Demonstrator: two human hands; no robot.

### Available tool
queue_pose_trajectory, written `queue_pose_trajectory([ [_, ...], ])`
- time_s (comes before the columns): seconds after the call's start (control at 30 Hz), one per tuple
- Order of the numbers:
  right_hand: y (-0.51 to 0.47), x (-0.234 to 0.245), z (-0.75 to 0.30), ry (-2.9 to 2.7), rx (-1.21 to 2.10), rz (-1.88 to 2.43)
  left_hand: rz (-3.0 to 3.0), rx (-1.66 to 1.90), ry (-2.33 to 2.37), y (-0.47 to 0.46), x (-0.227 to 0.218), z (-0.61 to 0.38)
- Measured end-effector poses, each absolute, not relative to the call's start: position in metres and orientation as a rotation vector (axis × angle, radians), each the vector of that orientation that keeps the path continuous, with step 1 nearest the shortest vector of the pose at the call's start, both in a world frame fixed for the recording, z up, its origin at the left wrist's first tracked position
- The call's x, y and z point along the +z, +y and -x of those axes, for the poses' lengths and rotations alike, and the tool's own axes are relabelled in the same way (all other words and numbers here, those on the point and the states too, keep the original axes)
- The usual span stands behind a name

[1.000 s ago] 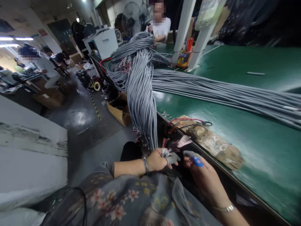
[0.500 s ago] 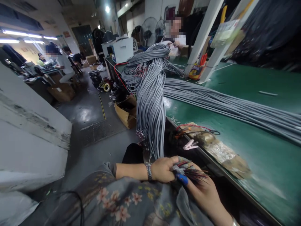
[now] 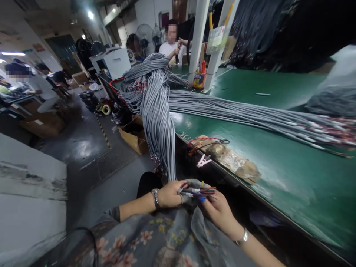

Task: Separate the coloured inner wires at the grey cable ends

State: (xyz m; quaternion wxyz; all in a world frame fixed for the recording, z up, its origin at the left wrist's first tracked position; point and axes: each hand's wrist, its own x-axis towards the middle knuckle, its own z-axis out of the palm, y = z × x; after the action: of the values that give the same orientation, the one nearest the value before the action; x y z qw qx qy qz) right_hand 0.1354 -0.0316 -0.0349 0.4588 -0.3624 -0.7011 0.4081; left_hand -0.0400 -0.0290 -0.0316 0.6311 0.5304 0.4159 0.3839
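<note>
In front of my lap, my left hand is closed round a few grey cables near their stripped ends. Thin red and dark wires fan out from those ends. My right hand pinches them, with blue tape or a cover on its thumb and greyish coverings on some fingers. A thick bundle of grey cables hangs over the table edge just beyond my left hand, its lower ends showing reddish wires.
More grey cables lie lengthwise on the green table. A taped brown parcel and a pink clip sit at its edge. A cardboard box stands on the floor. A co-worker sits across the table.
My hands have moved slightly apart, showing more of the grey cables between them. The view has swung right, bringing the wire ends of the cables on the table into sight.
</note>
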Motion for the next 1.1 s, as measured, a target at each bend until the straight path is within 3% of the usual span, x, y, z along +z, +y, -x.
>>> queue_pose_trajectory([
  [0.13, -0.03, -0.038, -0.132, -1.695, 1.035, 0.95, -1.186, 0.754, 0.844, -0.027, -0.028, 0.048],
  [0.5, -0.027, -0.049, -0.14, -1.634, 1.101, 1.06, -0.843, 1.243, 0.982, -0.025, -0.035, 0.081],
  [0.8, -0.015, -0.057, -0.153, -1.822, 1.021, 1.028, -0.985, 1.336, 1.224, -0.029, -0.031, 0.13],
  [0.93, -0.011, -0.055, -0.14, -1.718, 1.262, 1.02, -1.094, 1.068, 1.245, -0.019, -0.019, 0.123],
  [1.1, -0.012, -0.058, -0.11, -1.014, 1.747, 0.968, -1.129, 0.887, 1.057, -0.008, -0.017, 0.08],
])
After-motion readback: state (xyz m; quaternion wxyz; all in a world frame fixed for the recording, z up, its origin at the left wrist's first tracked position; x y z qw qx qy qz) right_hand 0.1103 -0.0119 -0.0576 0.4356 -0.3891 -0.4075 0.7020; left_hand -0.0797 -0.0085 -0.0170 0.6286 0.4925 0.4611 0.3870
